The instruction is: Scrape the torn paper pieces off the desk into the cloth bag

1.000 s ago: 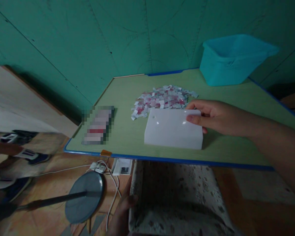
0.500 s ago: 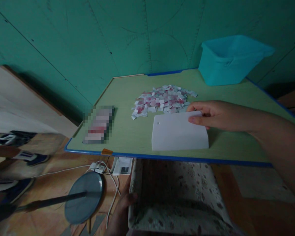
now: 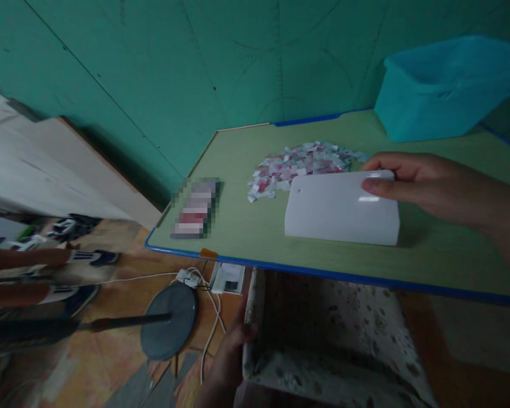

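Observation:
My right hand [image 3: 412, 181] grips a white plastic scraper [image 3: 335, 212] by its upper right corner, thumb on the near face. The scraper is a flat sheet with a small hole near its left corner, tilted over the tabletop [image 3: 233, 226]. Just behind it lies a heap of small white and pink paper scraps [image 3: 306, 161]. Below the table's front edge, my left hand [image 3: 233, 354] is closed on the left rim of a floral-patterned bin [image 3: 361, 317]. The bin's dark inside faces up under the edge; the left fingers are partly hidden.
A turquoise plastic bin [image 3: 442, 107] stands at the table's back right by the green wall [image 3: 246, 62]. A blurred-out flat object [image 3: 195, 209] lies at the left. On the floor are a round grey base [image 3: 170, 323], cables [image 3: 215, 326] and another person's legs [image 3: 29, 258].
The view has shifted, so the table things sit further right in the picture. Both hands keep their holds; the scraper's tilt has changed slightly and it catches a glint.

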Demonstrator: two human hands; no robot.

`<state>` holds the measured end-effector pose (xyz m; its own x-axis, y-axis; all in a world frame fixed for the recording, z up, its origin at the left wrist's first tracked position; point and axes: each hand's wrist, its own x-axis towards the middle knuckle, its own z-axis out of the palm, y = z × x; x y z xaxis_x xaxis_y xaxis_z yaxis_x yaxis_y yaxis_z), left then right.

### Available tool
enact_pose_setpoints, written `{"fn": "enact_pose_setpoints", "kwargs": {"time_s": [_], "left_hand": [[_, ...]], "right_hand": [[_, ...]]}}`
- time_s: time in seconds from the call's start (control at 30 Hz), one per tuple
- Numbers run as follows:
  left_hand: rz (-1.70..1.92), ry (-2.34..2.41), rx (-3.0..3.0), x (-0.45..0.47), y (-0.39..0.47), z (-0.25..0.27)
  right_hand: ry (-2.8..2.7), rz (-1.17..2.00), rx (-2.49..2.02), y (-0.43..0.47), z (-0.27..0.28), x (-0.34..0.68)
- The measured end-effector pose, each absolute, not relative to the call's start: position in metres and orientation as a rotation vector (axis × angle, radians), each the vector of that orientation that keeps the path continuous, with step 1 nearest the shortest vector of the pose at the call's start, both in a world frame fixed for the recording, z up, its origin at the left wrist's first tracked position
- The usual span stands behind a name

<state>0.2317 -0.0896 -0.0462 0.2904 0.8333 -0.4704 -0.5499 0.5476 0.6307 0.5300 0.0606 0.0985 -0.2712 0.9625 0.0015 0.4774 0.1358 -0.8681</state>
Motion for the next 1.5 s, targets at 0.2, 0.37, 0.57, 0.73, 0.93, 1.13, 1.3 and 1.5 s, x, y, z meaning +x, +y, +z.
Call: {"fn": "enact_pose_setpoints", "kwargs": {"time_s": [0.2,0.37,0.57,0.73,0.93,1.13,1.3,1.5], "left_hand": [[0.961,0.936,0.394,0.227,-0.091,-0.05],[0.977,0.933,0.386,0.228,-0.088,-0.053],[0.941,0.907,0.424,0.233,-0.084,-0.048],[0.982,0.923,0.362,0.232,-0.087,-0.055],[0.946,0.905,0.363,0.232,-0.086,-0.054],[1.008,0.964,0.294,0.228,-0.089,-0.065],[1.001,1.039,0.231,0.223,-0.09,-0.078],[1.004,1.005,0.258,0.226,-0.089,-0.071]], "right_hand": [[-1.815,0.983,-1.415,0.065,0.094,0.531],[-1.976,0.905,-1.45,0.063,0.095,0.533],[-2.085,1.008,-1.448,0.059,0.097,0.534],[-2.029,1.052,-1.381,0.059,0.097,0.532],[-2.11,0.926,-1.461,0.06,0.097,0.533],[-2.191,0.992,-1.492,0.058,0.097,0.537],[-2.308,1.009,-1.484,0.056,0.095,0.536],[-2.333,1.055,-1.441,0.055,0.094,0.536]]}}
